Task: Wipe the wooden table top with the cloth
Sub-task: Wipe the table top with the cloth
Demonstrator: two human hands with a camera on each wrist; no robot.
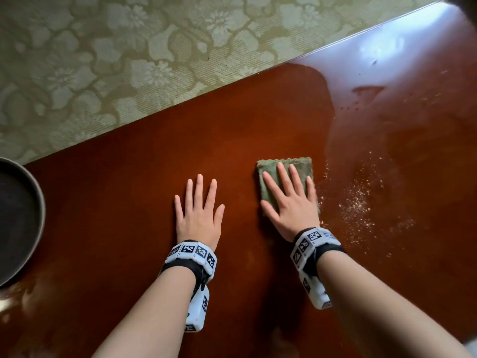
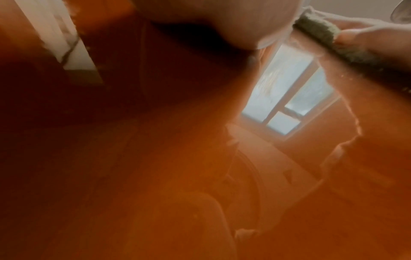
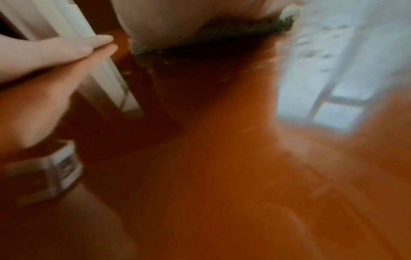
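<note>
Crumbs (image 1: 358, 202) are lying scattered at about three o'clock from the cloth (image 1: 271, 177), some just beside its edge, on the glossy table (image 1: 129, 202). The right hand (image 1: 291, 205) is pressing flat on the green cloth, fingers (image 1: 282, 177) straight and spread, covering most of it; the cloth's far edge is showing at twelve o'clock past the fingertips. The left hand (image 1: 198, 215) is resting palm-down on bare wood at nine o'clock from the cloth, near but not touching it, fingers straight and slightly spread. A dark round bowl (image 1: 38, 202) is sitting at the table's nine o'clock edge. A floral carpet (image 1: 116, 60) is showing beyond the far edge, toward eleven o'clock.
</note>
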